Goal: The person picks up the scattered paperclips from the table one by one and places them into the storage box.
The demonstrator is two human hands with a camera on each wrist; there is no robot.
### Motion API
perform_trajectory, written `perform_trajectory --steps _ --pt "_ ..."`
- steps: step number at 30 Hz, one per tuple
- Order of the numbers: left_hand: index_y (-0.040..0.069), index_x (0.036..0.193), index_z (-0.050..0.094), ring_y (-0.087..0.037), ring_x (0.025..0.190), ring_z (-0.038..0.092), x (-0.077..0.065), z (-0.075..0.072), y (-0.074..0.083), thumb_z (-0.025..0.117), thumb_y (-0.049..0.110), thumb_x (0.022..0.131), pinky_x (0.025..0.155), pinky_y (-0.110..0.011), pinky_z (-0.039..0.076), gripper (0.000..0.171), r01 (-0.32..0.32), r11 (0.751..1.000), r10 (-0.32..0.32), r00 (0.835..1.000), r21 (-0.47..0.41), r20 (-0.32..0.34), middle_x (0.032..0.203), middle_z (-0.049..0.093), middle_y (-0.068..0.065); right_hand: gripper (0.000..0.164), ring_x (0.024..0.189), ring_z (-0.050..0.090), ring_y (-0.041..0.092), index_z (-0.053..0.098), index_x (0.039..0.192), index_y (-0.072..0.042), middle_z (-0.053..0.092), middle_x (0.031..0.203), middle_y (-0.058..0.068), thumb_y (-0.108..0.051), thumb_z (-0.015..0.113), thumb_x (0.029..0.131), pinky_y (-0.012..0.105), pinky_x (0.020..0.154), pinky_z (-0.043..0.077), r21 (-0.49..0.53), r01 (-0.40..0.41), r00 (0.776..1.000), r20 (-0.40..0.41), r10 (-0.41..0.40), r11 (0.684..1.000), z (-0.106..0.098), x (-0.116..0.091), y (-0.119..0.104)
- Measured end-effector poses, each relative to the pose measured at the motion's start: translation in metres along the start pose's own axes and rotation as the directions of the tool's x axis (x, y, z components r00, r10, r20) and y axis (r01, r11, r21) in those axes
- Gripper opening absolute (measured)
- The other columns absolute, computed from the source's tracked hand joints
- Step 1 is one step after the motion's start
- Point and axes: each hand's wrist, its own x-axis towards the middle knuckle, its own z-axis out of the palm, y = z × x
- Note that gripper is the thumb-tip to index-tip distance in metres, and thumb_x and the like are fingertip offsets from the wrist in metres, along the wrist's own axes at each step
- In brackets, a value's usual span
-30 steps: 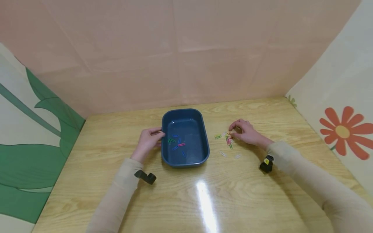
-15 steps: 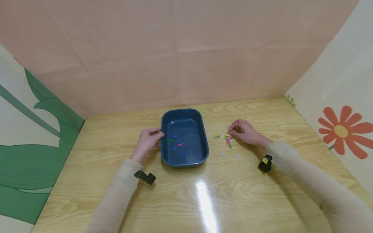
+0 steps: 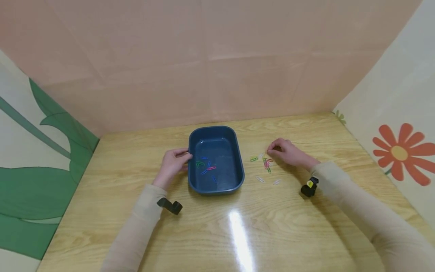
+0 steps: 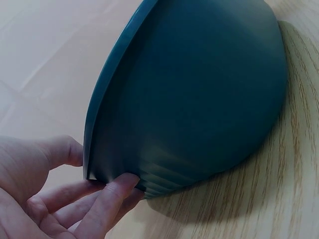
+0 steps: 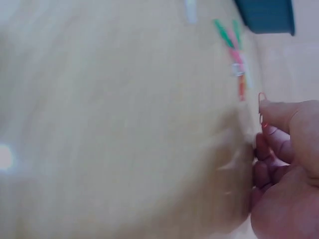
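Note:
A dark blue rectangular tray (image 3: 217, 190) stands on the wooden table, with several blue, green and pink paper clips (image 3: 211, 168) lying in it. My left hand (image 3: 172, 165) grips its left rim, thumb at the edge and fingers under it on the outer wall (image 4: 199, 99). To the right of the tray my right hand (image 3: 287, 153) pinches a red paper clip (image 5: 261, 97) between thumb and forefinger, close over the loose pile. That pile of pink, green, red and white paper clips (image 3: 266, 163) lies just left of the fingertips.
A yellow and green pair of clips (image 3: 253, 159) lies between tray and pile. Two white clips, one nearer the tray (image 3: 260, 179) and one farther right (image 3: 276, 182), lie in front. A pink backdrop (image 3: 210, 75) rises behind the table.
My right fingertips have closed on a red paper clip from the pile and risen slightly with it. The left hand and the tray have stayed in place.

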Motion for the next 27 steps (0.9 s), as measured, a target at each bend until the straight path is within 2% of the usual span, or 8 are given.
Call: perform_trajectory --steps 4,6,9,14,20,24,27 --pt "0.000 0.124 0.062 -0.017 0.081 0.067 0.000 0.001 0.002 0.065 0.010 0.089 0.072 -0.036 0.059 0.037 -0.009 1.000 0.009 1.000 0.008 0.005 0.112 0.066 -0.019 0.019 0.090 0.054 0.023 0.061 0.102 0.000 0.062 0.099 0.012 -0.017 0.054 0.099 0.030 0.077 0.046 0.034 -0.138 0.990 0.037 0.137 0.990 -0.008 0.003 -0.007" --pt "0.000 0.124 0.062 -0.018 0.080 0.067 0.001 0.002 0.002 0.065 0.010 0.088 0.071 -0.035 0.059 0.037 -0.009 1.000 0.009 1.000 0.007 0.005 0.112 0.066 -0.019 0.023 0.090 0.053 0.025 0.059 0.104 0.002 0.060 0.100 0.015 -0.019 0.052 0.100 0.031 0.075 0.046 0.050 -0.180 0.983 0.036 0.178 0.982 -0.012 0.005 -0.012" --pt "0.000 0.124 0.062 -0.021 0.082 0.067 0.002 0.003 0.002 0.065 0.009 0.089 0.069 -0.034 0.059 0.037 -0.008 1.000 0.008 1.000 0.005 0.005 0.112 0.066 -0.020 0.028 0.091 0.052 0.029 0.057 0.108 0.004 0.059 0.103 0.019 -0.022 0.051 0.100 0.035 0.075 0.046 0.099 -0.196 0.981 0.023 0.195 0.976 -0.019 0.010 -0.020" --pt "0.000 0.124 0.062 -0.021 0.081 0.067 0.002 0.003 0.003 0.065 0.009 0.088 0.067 -0.033 0.059 0.037 -0.006 1.000 0.006 1.000 0.010 0.003 0.112 0.066 -0.020 0.030 0.099 0.057 0.035 0.055 0.112 0.004 0.062 0.107 0.022 -0.023 0.052 0.100 0.037 0.081 0.051 0.262 -0.151 0.988 0.004 0.156 0.953 -0.028 0.019 -0.045" --pt "-0.001 0.124 0.062 -0.021 0.081 0.068 0.001 0.003 0.001 0.065 0.008 0.088 0.068 -0.033 0.059 0.037 -0.002 1.000 0.002 1.000 0.000 0.007 0.112 0.066 -0.020 0.030 0.098 0.064 0.031 0.056 0.110 0.005 0.067 0.104 0.020 -0.020 0.061 0.095 0.034 0.079 0.056 0.459 -0.178 0.983 0.050 0.175 0.870 -0.025 0.031 -0.081" --pt "0.000 0.124 0.062 -0.021 0.082 0.068 0.001 0.003 0.000 0.065 0.009 0.088 0.068 -0.033 0.059 0.037 0.000 1.000 0.000 1.000 0.000 -0.005 0.111 0.067 -0.019 0.036 0.097 0.066 0.029 0.053 0.115 0.008 0.065 0.109 0.025 -0.016 0.065 0.092 0.038 0.082 0.056 0.586 -0.185 0.983 0.100 0.157 0.789 -0.014 0.039 -0.101" --pt "0.000 0.123 0.062 -0.018 0.079 0.067 0.000 0.003 -0.001 0.065 0.009 0.088 0.069 -0.034 0.059 0.036 0.001 1.000 -0.001 1.000 0.000 -0.015 0.110 0.067 -0.019 0.038 0.100 0.065 0.033 0.052 0.120 0.013 0.063 0.112 0.029 -0.010 0.064 0.092 0.043 0.086 0.054 0.662 -0.183 0.983 0.142 0.118 0.727 -0.002 0.048 -0.113"
